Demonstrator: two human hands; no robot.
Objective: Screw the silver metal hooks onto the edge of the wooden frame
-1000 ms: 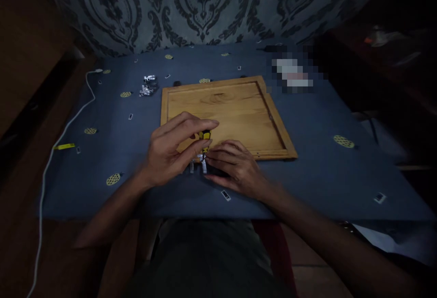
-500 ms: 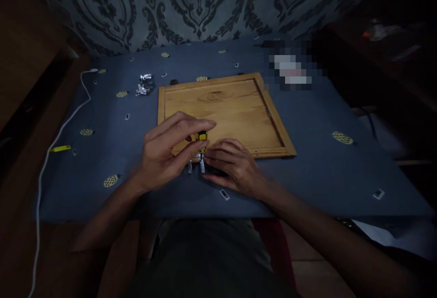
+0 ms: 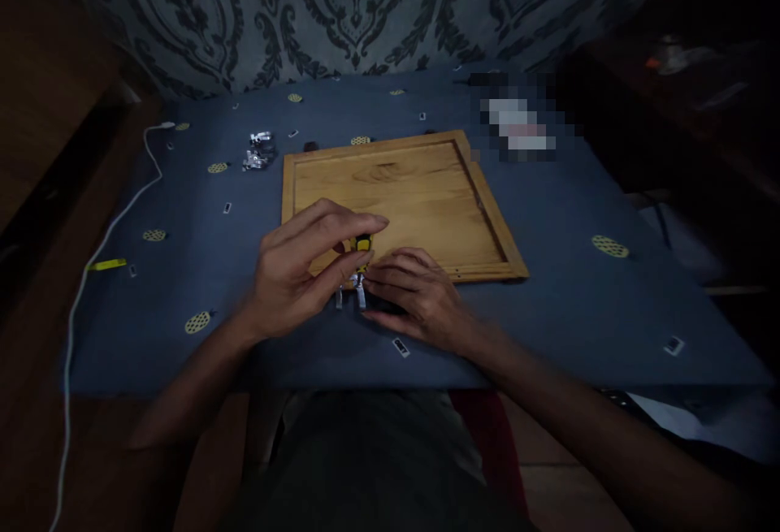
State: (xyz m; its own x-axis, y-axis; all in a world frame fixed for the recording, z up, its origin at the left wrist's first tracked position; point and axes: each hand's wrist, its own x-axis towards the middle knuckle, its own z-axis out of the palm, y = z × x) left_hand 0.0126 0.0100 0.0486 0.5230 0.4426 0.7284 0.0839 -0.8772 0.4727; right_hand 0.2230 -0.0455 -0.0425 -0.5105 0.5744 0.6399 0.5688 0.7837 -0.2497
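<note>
My left hand (image 3: 298, 268) curls its fingers and thumb around the black-and-yellow handle of a screwdriver (image 3: 364, 245), which stands over the near edge of a framed wooden panel (image 3: 420, 207). Below the handle, a silver metal hinge (image 3: 361, 295) sits at that edge, its arm sticking out toward me. My right hand (image 3: 420, 296) lies low at the same edge, fingers close together and their tips against the hinge. The screwdriver's tip and most of the hinge are hidden by my fingers.
Several more silver hinges (image 3: 257, 152) lie left of the panel's far corner. A white cable (image 3: 122, 211) runs along the left side, by a yellow strip (image 3: 108, 265). A blurred-out item (image 3: 517, 123) lies at the back right. Blue patterned cloth (image 3: 548, 337) covers the table.
Almost nothing differs. The screwdriver handle looks slightly turned between my left fingers; both hands, the panel and the hinge keep their places.
</note>
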